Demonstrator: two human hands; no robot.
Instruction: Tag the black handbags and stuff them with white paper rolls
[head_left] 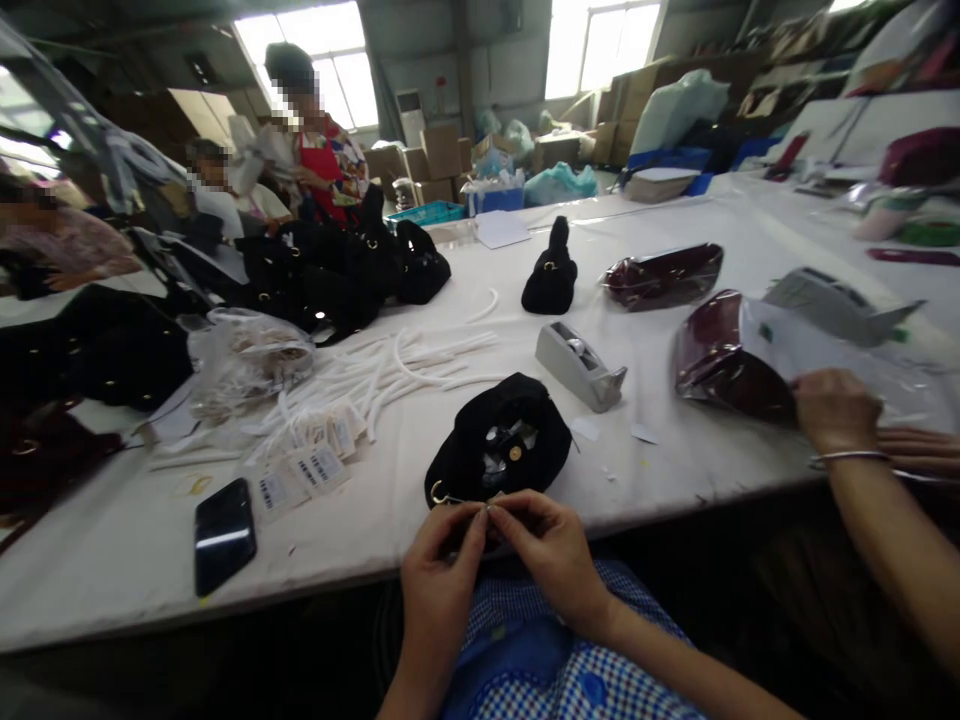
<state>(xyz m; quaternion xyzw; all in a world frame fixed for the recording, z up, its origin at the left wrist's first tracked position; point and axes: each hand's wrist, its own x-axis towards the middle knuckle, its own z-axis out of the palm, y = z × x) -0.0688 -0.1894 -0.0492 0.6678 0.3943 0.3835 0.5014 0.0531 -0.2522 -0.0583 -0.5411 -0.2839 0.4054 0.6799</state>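
A black fabric bag (450, 445) with a gold ring sits at the table's front edge, its opening showing something shiny and a gold button inside. Just at its near side, my left hand (442, 565) and my right hand (551, 550) meet, thumbs and forefingers pinched together. Between the fingertips is something tiny and thin, too small to name, close to the bag's edge. Both hands are closed, and their fingertips almost touch.
Left lie a phone (225, 537), barcode tags (304, 478), white tubes (405, 375) and piled black bags (315, 270). A tape dispenser (579, 365) stands behind the bag. At right, a co-worker's hands handle a wrapped dark red bag (712, 350). Other people are at back left.
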